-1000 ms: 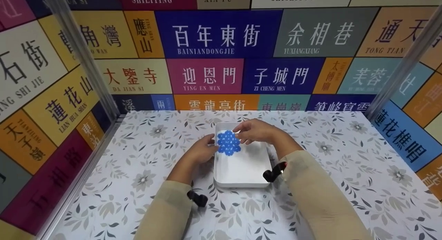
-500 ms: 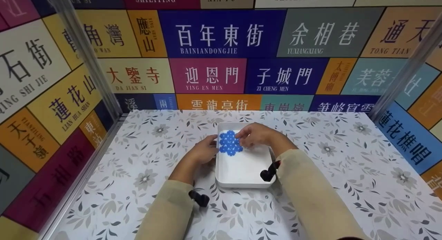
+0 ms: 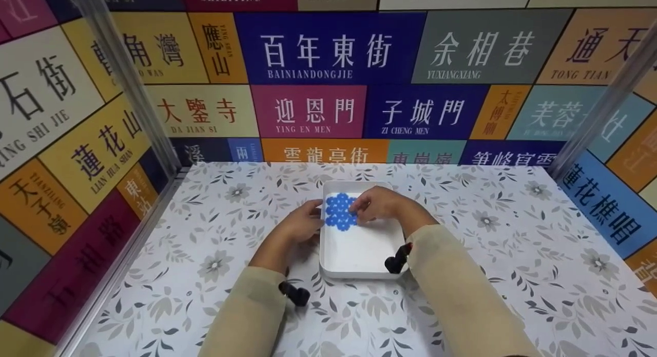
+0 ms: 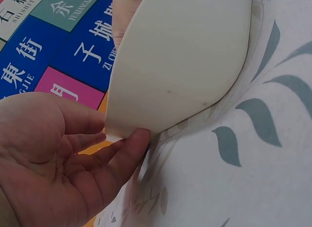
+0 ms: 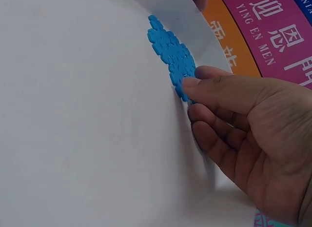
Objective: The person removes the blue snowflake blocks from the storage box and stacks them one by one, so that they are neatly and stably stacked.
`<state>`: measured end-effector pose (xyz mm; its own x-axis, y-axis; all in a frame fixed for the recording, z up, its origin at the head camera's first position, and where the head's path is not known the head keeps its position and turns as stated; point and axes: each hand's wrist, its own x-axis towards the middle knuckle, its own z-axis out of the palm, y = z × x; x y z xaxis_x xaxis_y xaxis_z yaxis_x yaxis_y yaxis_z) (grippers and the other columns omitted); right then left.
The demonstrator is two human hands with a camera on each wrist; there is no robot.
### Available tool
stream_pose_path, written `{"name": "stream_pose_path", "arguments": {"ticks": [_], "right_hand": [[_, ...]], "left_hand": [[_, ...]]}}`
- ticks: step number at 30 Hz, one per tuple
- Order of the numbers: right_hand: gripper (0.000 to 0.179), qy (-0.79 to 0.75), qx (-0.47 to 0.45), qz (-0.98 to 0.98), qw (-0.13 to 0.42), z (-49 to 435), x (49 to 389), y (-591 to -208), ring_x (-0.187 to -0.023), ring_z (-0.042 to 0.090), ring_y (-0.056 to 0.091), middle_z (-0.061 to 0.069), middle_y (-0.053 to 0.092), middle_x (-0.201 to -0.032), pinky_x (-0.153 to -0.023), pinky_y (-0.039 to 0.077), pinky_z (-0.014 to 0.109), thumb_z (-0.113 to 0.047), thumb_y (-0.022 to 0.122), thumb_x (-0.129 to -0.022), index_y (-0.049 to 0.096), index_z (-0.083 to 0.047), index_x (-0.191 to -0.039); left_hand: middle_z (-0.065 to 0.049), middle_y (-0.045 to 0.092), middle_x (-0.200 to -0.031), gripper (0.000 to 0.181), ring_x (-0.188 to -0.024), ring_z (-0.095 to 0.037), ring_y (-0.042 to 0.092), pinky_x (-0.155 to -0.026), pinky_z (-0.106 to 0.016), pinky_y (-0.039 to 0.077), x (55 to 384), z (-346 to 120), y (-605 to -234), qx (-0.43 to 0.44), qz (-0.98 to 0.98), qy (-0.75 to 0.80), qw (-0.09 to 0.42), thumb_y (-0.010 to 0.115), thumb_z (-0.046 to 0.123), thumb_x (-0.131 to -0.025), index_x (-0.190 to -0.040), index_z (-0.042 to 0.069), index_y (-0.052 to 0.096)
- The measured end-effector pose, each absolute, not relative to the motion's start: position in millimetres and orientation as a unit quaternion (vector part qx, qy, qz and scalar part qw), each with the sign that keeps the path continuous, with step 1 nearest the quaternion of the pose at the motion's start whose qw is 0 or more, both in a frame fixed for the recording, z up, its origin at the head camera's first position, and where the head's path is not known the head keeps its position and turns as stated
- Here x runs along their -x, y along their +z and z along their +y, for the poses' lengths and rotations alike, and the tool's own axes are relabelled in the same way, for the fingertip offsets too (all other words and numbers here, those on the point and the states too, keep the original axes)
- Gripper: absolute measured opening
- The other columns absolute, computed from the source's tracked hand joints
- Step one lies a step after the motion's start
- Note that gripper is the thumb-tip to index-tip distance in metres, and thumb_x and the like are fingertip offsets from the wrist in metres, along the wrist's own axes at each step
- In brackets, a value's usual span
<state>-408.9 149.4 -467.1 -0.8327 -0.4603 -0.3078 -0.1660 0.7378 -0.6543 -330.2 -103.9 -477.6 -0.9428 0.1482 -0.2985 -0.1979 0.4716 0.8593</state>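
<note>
A flat blue piece made of flower-shaped units (image 3: pixel 339 211) lies toward the far left of a white tray (image 3: pixel 359 251). My right hand (image 3: pixel 379 203) reaches over the tray and pinches the piece's right edge. In the right wrist view, thumb and fingertips meet at one end of the blue piece (image 5: pixel 170 47), close to the tray wall. My left hand (image 3: pixel 303 222) is at the tray's left side. The left wrist view has the left thumb at the rim and another finger on the outer wall of the tray (image 4: pixel 180 61).
The tray stands on a table covered with a leaf-and-flower patterned cloth (image 3: pixel 215 264). Panels of coloured street-name signs (image 3: pixel 328 49) rise behind and at both sides. Metal posts (image 3: pixel 138 90) mark the back corners. Black wrist cameras (image 3: pixel 294 294) sit at both sleeves.
My right hand has come down and slightly left over the blue piece, covering more of its right side. The left hand stays at the tray's side. The whole view has shifted slightly.
</note>
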Motion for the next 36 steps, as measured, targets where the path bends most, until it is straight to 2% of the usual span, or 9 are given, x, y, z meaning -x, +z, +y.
{"name": "stream_pose_path", "arguments": {"ticks": [5,11,16,20,25,32,36], "right_hand": [[0.032,-0.315,0.169,0.906,0.225,148,407,-469,-0.091,0.014,0.062,-0.003,0.077,-0.100,-0.082,0.052,0.029,-0.015,0.087,-0.085,0.084,-0.023,-0.116],[0.030,-0.305,0.177,0.910,0.220,147,407,-469,-0.089,0.013,0.062,-0.002,0.077,-0.099,-0.080,0.051,0.027,-0.014,0.087,-0.085,0.085,-0.022,-0.114],[0.028,-0.266,0.187,0.920,0.221,144,404,-465,-0.097,0.015,0.063,-0.004,0.080,-0.106,-0.091,0.052,0.032,-0.017,0.083,-0.089,0.085,-0.027,-0.114],[0.025,-0.253,0.176,0.924,0.225,142,402,-463,-0.102,0.018,0.064,-0.005,0.080,-0.108,-0.098,0.053,0.037,-0.017,0.082,-0.090,0.085,-0.029,-0.112],[0.022,-0.239,0.180,0.928,0.220,140,402,-462,-0.099,0.017,0.065,-0.004,0.079,-0.106,-0.094,0.053,0.034,-0.017,0.081,-0.091,0.084,-0.026,-0.111],[0.020,-0.218,0.192,0.933,0.214,136,400,-460,-0.097,0.016,0.062,-0.001,0.077,-0.106,-0.090,0.051,0.033,-0.017,0.081,-0.091,0.082,-0.021,-0.110],[0.022,-0.222,0.182,0.935,0.209,135,399,-459,-0.096,0.018,0.062,0.001,0.075,-0.104,-0.090,0.052,0.035,-0.017,0.086,-0.088,0.080,-0.019,-0.109]], "left_hand": [[-0.005,0.048,-0.167,0.064,-0.152,-0.030,0.049,-0.127,-0.053,0.038,331,-103,-475,0.056,0.820,0.533,0.199,0.059,0.017,-0.107,-0.166,0.029,0.040],[-0.006,0.051,-0.164,0.064,-0.144,-0.028,0.055,-0.121,-0.049,0.045,331,-104,-476,0.056,0.814,0.544,0.196,0.059,0.013,-0.105,-0.165,0.028,0.042],[-0.006,0.050,-0.164,0.064,-0.139,-0.028,0.058,-0.110,-0.044,0.052,331,-105,-478,0.052,0.800,0.564,0.199,0.058,0.011,-0.105,-0.165,0.028,0.042],[-0.004,0.049,-0.165,0.063,-0.139,-0.027,0.056,-0.106,-0.042,0.052,330,-105,-476,0.062,0.801,0.559,0.204,0.059,0.014,-0.106,-0.164,0.031,0.043],[-0.004,0.050,-0.164,0.064,-0.137,-0.027,0.059,-0.104,-0.042,0.053,329,-104,-475,0.066,0.801,0.560,0.203,0.059,0.013,-0.105,-0.164,0.031,0.042],[-0.006,0.051,-0.163,0.065,-0.127,-0.026,0.062,-0.092,-0.037,0.056,328,-102,-477,0.061,0.797,0.570,0.190,0.058,0.010,-0.105,-0.165,0.027,0.042],[-0.007,0.051,-0.162,0.065,-0.132,-0.028,0.060,-0.097,-0.040,0.055,327,-102,-477,0.055,0.799,0.571,0.182,0.057,0.009,-0.104,-0.165,0.025,0.041]]}}
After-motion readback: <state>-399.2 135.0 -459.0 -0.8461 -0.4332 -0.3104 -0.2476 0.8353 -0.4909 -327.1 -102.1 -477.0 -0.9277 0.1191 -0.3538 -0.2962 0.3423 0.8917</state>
